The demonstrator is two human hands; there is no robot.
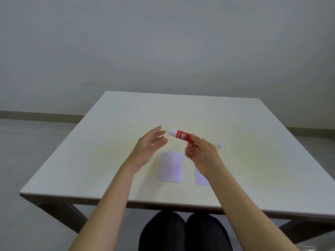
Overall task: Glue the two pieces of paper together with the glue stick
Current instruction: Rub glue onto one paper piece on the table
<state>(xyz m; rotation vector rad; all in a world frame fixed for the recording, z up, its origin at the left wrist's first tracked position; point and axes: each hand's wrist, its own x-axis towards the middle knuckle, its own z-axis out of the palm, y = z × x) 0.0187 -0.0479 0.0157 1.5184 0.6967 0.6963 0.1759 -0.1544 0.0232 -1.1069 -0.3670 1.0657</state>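
My right hand (201, 153) holds a red glue stick (182, 136) by its lower end, above the table, its white tip pointing up and left. Just left of that tip my left hand (150, 145) hovers with fingers spread, holding nothing. Two white pieces of paper lie flat on the table below my hands: the left paper (170, 167) is in full view, the right paper (201, 179) is partly hidden under my right wrist. A small white cap (220, 145) rests on the table right of my right hand.
The light table (108, 151) has its near edge just above my knees. A grey wall and floor lie beyond it.
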